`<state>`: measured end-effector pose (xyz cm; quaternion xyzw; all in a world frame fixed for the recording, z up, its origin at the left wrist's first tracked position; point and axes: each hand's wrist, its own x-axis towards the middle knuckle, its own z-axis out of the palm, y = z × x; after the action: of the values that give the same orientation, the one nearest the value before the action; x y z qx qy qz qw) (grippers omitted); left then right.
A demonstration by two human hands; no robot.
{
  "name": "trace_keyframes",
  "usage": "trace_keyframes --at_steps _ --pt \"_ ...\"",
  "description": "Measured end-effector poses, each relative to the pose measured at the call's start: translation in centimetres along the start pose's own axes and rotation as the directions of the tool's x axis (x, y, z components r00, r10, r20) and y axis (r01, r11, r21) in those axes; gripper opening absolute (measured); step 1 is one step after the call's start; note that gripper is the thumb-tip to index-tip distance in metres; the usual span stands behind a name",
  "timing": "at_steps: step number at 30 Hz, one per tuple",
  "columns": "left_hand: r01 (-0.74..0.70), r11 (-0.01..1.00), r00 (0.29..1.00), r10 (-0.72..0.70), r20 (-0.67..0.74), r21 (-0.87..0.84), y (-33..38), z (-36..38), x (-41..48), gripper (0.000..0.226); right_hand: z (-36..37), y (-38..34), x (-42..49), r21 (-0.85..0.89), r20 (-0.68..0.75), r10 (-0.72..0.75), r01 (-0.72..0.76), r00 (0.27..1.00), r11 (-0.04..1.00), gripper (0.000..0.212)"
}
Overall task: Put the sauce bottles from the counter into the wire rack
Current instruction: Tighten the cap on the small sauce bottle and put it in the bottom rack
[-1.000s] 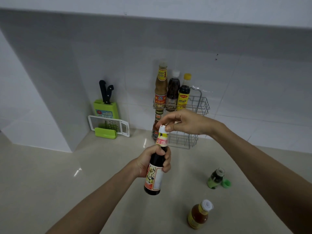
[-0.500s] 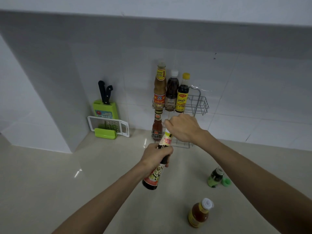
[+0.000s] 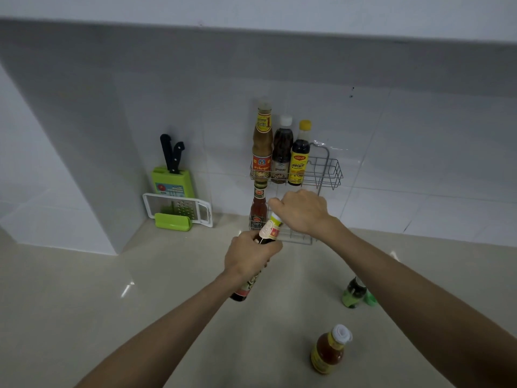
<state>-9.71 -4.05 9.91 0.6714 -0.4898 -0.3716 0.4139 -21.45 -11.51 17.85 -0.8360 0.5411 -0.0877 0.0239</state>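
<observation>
My left hand (image 3: 250,257) grips a dark sauce bottle (image 3: 270,229) around its neck, tilted with its top toward the wire rack (image 3: 328,172). My right hand (image 3: 303,210) closes over the bottle's white cap, just in front of the rack's lower tier. The upper tier holds three tall bottles: a brown one (image 3: 262,144), a dark one with a white cap (image 3: 282,151) and a yellow-capped one (image 3: 300,155). A red sauce bottle (image 3: 258,207) stands in the lower tier at the left. On the counter stand an orange sauce bottle (image 3: 328,351) and a small green bottle (image 3: 353,293).
A green knife block (image 3: 172,180) with two black-handled knives and a white grater (image 3: 177,210) stand at the wall to the left of the rack. A loose green cap (image 3: 370,299) lies beside the small green bottle. The beige counter (image 3: 84,303) stretches left.
Both hands have carried the dark bottle away from me toward the rack's lower tier, and the bottle has tipped from upright to leaning top-first toward the rack.
</observation>
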Motion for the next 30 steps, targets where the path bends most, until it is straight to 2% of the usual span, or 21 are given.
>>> trace_keyframes --at_steps 2,4,6,8,9,11,13,15,17,19,21,25,28,30 --pt "0.011 0.987 0.981 0.02 0.192 -0.159 -0.3 -0.5 0.2 0.016 0.1 0.1 -0.1 0.005 -0.014 -0.119 0.119 0.993 0.993 0.057" --pt "0.081 0.95 0.899 0.061 0.433 -0.302 -0.3 -1.8 0.2 0.01 -0.1 0.6 -0.7 0.006 -0.095 -0.329 0.331 0.939 0.943 0.057" --pt "0.091 0.949 0.842 0.09 0.533 -0.303 -0.2 -2.7 0.2 0.009 0.1 0.8 -0.9 -0.043 -0.151 -0.423 0.421 0.894 0.906 0.052" --pt "0.054 0.969 0.885 0.065 0.461 -0.24 -0.1 -2.5 0.2 0.012 0.9 0.6 -0.8 -0.031 -0.187 -0.334 0.335 0.924 0.942 0.05" --pt "0.046 0.98 0.926 0.031 0.376 -0.194 -0.1 -2.0 0.2 0.014 1.3 0.5 -0.6 0.0 -0.182 -0.228 0.232 0.956 0.973 0.05" --pt "0.047 0.997 0.987 -0.038 0.154 -0.059 -0.2 -0.9 0.0 0.018 2.0 0.2 -0.2 -0.018 -0.091 -0.016 0.015 0.996 1.0 0.048" --pt "0.069 0.993 0.998 -0.07 0.005 0.099 -0.7 0.0 -0.4 0.022 2.1 -0.1 -0.2 -0.023 0.031 0.122 -0.121 0.992 0.992 0.052" --pt "0.079 0.987 0.996 -0.074 -0.041 0.139 -1.0 0.5 -0.5 0.024 2.0 -0.3 -0.4 0.08 0.1 0.164 -0.172 0.981 0.982 0.062" --pt "0.084 0.992 0.995 -0.079 -0.059 0.092 -0.8 0.5 -0.4 0.026 1.9 -0.6 -0.9 0.294 0.105 0.129 -0.155 0.986 0.943 0.064" --pt "0.047 0.998 0.998 -0.045 -0.048 0.045 -0.5 0.2 -0.2 0.021 2.0 -0.9 -1.3 0.496 0.051 0.096 -0.109 0.994 0.862 0.049" --pt "0.005 1.0 1.0 -0.005 0.027 0.025 -0.3 -0.2 0.0 0.022 1.9 -0.7 -1.1 0.584 -0.005 0.092 -0.072 0.996 0.808 0.032" --pt "-0.011 0.998 0.951 0.03 0.306 -0.064 -1.7 -1.8 0.9 0.058 0.3 0.0 -0.1 0.608 -0.023 0.023 -0.004 0.999 0.794 0.018" --pt "-0.05 0.999 0.919 0.044 0.392 0.006 -3.3 -2.2 0.7 0.057 -1.1 0.9 0.6 0.619 -0.022 0.012 0.004 1.0 0.786 0.017" --pt "-0.02 0.997 0.921 0.049 0.387 -0.077 -3.7 -1.8 0.5 0.055 -1.3 1.2 0.8 0.645 -0.028 0.035 -0.009 0.999 0.764 0.019"
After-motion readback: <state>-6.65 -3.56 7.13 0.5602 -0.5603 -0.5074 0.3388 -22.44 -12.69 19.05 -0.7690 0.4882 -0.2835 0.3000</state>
